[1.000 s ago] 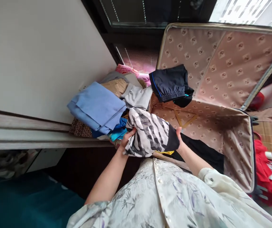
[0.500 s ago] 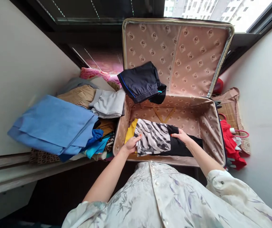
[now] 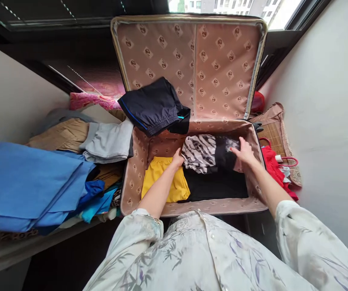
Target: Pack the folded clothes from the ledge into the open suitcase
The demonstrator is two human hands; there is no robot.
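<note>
A folded garment (image 3: 200, 151) with a black-and-white zebra print and a black right part lies in the back of the open suitcase (image 3: 125, 198). My left hand (image 3: 178, 158) is closed on its left edge. At its black right end, my right hand (image 3: 244, 152) grips with thumb and fingers; the cloth there is blurred. Yellow shorts (image 3: 164, 178) lie flat in the front left of the case, below my left forearm. Beside them, a folded black garment (image 3: 216, 186) covers the front right of the bottom.
Dark shorts (image 3: 151, 106) with blue trim drape over the suitcase's back left corner. Left of the case are piled grey folded clothes (image 3: 109, 141), tan cloth (image 3: 61, 135) and a large blue folded cloth (image 3: 25, 182). Red cloth (image 3: 272, 167) lies to the right, near the wall.
The zebra-print garment has moved from the front of the suitcase to its back, both hands with it. The yellow shorts and black garment beneath are now uncovered. The view has shifted right.
</note>
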